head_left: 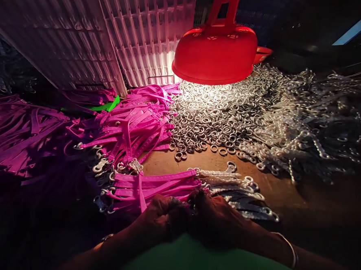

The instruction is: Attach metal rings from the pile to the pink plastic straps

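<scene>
My left hand [165,217] and my right hand [216,218] meet at the front of the table, both with fingers closed. Deep shadow covers the fingertips, so what they pinch is hidden. Just beyond them lies a row of pink straps [159,189], with metal snap hooks [99,166] at the left ends. Pale, twisted chain-like lengths [241,184] with end rings extend from the straps' right ends. One pink strap [141,192] lies crosswise over the row, near my left hand.
A red lamp shade [215,55] hangs over a heap of metal rings [216,112]. More pink straps [137,129] are piled left of it, with a green object [108,104] among them. Pale chain-like pieces [299,132] cover the right. Ribbed pale panels [144,35] stand behind.
</scene>
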Available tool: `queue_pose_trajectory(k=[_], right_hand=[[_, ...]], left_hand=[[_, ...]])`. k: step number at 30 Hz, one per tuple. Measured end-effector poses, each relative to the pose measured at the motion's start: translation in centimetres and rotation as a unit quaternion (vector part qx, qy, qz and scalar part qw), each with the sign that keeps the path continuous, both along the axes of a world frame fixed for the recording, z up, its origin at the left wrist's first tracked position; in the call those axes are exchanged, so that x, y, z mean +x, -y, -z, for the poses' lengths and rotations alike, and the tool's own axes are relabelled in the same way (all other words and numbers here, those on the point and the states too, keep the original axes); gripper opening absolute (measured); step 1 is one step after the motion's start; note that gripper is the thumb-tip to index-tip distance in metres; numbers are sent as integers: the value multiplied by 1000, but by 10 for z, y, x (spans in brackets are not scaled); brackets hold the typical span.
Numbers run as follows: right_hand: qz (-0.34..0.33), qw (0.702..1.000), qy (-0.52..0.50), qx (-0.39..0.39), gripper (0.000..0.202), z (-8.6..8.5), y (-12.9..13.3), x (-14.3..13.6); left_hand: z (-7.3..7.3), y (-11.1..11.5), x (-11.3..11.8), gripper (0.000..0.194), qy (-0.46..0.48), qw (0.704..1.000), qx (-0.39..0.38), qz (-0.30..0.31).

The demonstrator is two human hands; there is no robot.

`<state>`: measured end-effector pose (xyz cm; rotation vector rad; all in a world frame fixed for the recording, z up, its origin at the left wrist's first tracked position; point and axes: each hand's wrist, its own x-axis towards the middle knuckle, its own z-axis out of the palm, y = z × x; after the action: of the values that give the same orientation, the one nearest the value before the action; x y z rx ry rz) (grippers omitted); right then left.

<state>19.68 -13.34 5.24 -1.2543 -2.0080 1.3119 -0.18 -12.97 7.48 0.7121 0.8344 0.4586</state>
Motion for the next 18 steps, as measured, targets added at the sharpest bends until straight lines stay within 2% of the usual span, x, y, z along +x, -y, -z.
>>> queue_pose_trajectory(k=[4, 8, 11, 13, 15, 18], right_hand=[[-5, 998, -18, -52, 42, 9, 6, -1], [-9, 1000, 6, 19, 34, 15, 4, -4], [-54, 995, 35, 71, 26, 15, 1, -6], [-82, 992, 47, 86, 28, 13, 0, -7], [-113, 988, 60, 84, 28, 10, -2, -6], [-161, 983, 84, 41, 24, 1, -8, -5]], left_hand=[[4, 12, 0, 34, -1, 999, 35, -21], [7, 15, 1, 35, -23, 997, 65, -46], [5, 8, 3, 36, -10, 999, 28, -25], [4, 2, 4, 38, -1, 1000, 2, -10], [4, -2, 5, 39, 1, 1000, -18, -3], [7, -6, 5, 41, 0, 998, -56, -5]])
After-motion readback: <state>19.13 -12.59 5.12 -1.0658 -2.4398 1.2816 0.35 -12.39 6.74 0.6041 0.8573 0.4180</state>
